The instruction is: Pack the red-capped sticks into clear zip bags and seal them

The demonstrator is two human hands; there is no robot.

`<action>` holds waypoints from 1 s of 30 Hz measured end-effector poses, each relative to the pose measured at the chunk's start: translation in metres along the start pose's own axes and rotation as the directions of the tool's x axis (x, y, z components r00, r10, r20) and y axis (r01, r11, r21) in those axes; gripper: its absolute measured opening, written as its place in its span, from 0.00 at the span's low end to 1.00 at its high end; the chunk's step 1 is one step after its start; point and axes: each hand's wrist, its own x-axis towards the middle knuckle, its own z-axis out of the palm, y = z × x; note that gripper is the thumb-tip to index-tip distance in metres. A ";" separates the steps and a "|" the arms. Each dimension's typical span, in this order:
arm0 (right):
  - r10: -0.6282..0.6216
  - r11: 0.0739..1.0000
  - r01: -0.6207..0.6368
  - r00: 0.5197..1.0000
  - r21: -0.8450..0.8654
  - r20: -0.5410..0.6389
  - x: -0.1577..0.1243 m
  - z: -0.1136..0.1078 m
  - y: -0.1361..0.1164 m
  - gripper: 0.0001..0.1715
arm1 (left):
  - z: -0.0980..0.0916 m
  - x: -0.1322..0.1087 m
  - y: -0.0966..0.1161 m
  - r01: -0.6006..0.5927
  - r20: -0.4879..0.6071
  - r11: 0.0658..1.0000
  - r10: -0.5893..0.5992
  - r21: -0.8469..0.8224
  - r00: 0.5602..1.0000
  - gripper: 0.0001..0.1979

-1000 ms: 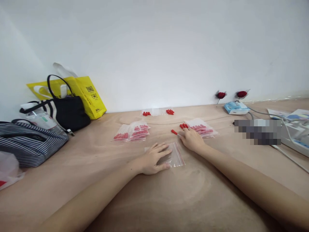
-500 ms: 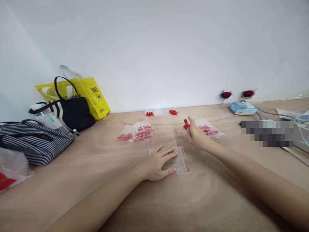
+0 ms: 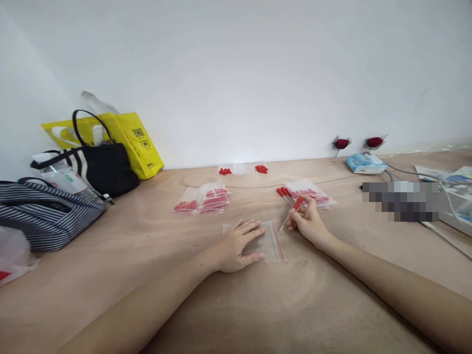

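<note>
My left hand (image 3: 239, 246) lies flat, fingers spread, on a clear zip bag (image 3: 271, 250) with a red strip along its right edge. Just right of that edge, my right hand (image 3: 308, 223) pinches a dropper (image 3: 296, 209) with a red rubber bulb and a thin clear tube. The tube slants down-left, its tip close to the bag's red strip. Beyond the hand, several more red-bulbed droppers (image 3: 283, 191) lie on the table beside a stack of filled zip bags (image 3: 317, 194).
Another pile of filled zip bags (image 3: 206, 199) lies left of centre. Two bags of red bulbs (image 3: 261, 169) rest against the wall. A yellow bag (image 3: 142, 147), black bag (image 3: 114, 169) and striped bag (image 3: 55, 214) stand left. A tissue pack (image 3: 365, 163) and cables sit right.
My right hand has come nearer and lower, now holding a single dropper beside the bag's red edge. Several droppers now lie on the table. My left hand stays on the bag.
</note>
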 end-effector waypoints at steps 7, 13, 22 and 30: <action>0.014 0.996 -0.014 1.000 0.087 0.001 -0.006 0.005 -0.006 0.32 | -0.002 0.001 0.002 0.004 -0.009 1.000 -0.004 -0.016 1.000 0.27; 0.038 0.994 -0.046 0.996 0.100 0.081 -0.012 0.006 -0.005 0.27 | 0.001 0.002 -0.001 0.026 -0.019 1.000 -0.026 -0.011 0.999 0.29; -0.187 0.883 0.302 0.928 -0.358 0.322 -0.010 -0.001 -0.001 0.19 | -0.001 0.004 0.001 0.044 -0.031 0.999 -0.044 -0.009 0.999 0.28; -0.321 0.686 0.524 0.840 -0.504 0.437 -0.010 0.002 -0.006 0.11 | 0.001 0.006 0.001 0.012 -0.066 1.000 -0.012 0.006 0.998 0.25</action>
